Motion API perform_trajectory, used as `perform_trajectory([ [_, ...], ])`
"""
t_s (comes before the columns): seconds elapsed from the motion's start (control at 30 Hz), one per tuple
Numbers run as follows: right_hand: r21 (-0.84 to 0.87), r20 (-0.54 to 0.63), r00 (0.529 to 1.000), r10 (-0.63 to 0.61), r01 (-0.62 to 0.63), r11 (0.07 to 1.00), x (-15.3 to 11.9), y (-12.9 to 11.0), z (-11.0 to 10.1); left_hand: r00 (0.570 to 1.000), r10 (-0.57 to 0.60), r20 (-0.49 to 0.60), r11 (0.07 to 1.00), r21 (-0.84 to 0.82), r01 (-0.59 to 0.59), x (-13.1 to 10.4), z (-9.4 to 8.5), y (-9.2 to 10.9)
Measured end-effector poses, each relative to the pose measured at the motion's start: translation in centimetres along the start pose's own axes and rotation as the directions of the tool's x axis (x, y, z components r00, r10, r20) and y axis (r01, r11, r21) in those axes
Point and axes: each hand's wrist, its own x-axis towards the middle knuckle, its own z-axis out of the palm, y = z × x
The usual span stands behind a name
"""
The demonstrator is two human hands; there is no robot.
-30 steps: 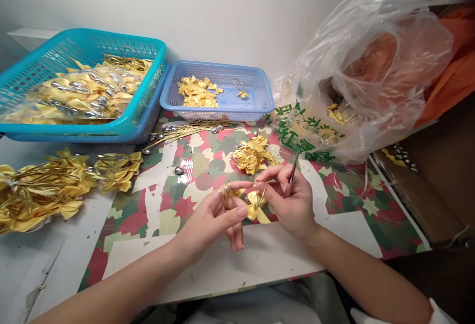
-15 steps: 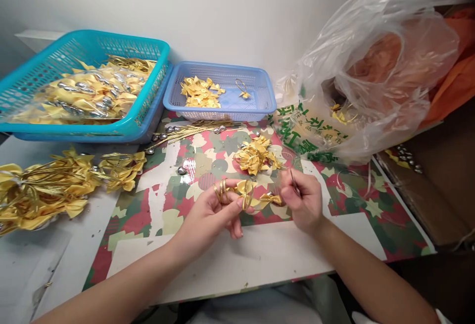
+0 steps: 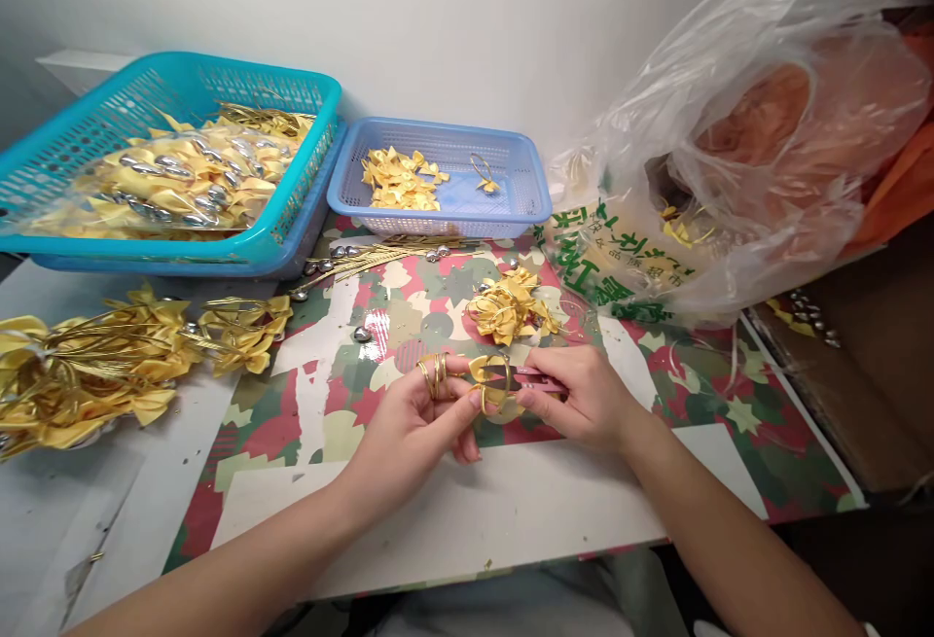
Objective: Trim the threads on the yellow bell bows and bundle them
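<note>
My left hand (image 3: 427,423) is closed, pinching a yellow ribbon bow with a looped gold wire (image 3: 497,386) between thumb and index finger. Several coils of gold wire (image 3: 435,374) circle its fingers. From the right, my right hand (image 3: 584,394) grips small thread snips (image 3: 536,381) with pinkish arms. Their dark tips reach into the wire loop beside the bow; whether they touch the wire I cannot tell. Just beyond both hands lies a heap of yellow bows (image 3: 511,306) on the patterned table cover (image 3: 350,423).
Behind stands a blue basket (image 3: 452,221) with yellow bows, beside a turquoise basket (image 3: 332,131) holding bagged bows and silver beads. Gold wires (image 3: 372,258) lie before them. Bundled bows (image 3: 109,365) rest at left. A clear plastic bag (image 3: 657,180) bulges at right.
My right hand has moved left to my left hand, bringing the snips' tips into the wire loop. My left hand keeps its pinch on the bow. The view has shifted slightly.
</note>
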Motion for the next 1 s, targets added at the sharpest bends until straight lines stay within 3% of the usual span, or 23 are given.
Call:
perform_trajectory([
  [1.0, -0.013, -0.010, 0.999, 0.047, -0.047, 0.999, 0.14, -0.43, 0.00, 1.000, -0.001, -0.008, 0.998, 0.057, 0.001, 0.12, 0.08, 0.15],
])
